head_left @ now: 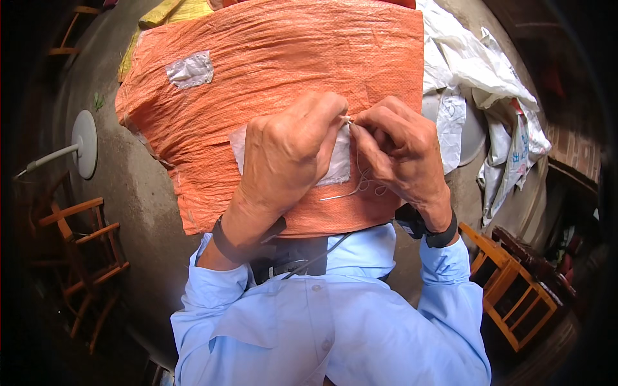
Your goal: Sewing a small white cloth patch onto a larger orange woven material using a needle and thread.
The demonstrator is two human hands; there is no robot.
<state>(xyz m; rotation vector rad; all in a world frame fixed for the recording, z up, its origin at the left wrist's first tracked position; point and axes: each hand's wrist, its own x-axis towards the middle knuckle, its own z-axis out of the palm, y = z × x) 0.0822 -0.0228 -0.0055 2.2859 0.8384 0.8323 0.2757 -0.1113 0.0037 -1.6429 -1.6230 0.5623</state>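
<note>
An orange woven plastic sack [289,62] is spread in front of me, wrinkled over much of its surface. A white cloth-like patch [338,164] lies on its near part, partly covered by my left hand [294,144]. That hand pinches a small raised bit of the patch's edge. Meeting it fingertip to fingertip, my right hand [398,147] pinches what looks like thread at the same spot; the exact grip is hidden. Loops of grey thread [365,182] trail below the right fingers. A sewing needle [335,198] lies on the sack below the patch.
A second, silvery-white patch [189,70] is on the sack's upper left. White printed sacks [483,72] drape over a round grey surface [475,128] at right. Yellow sacking [181,12] shows behind. Wooden chairs [519,294] stand right and left; a white round-based stand [87,144] is at left.
</note>
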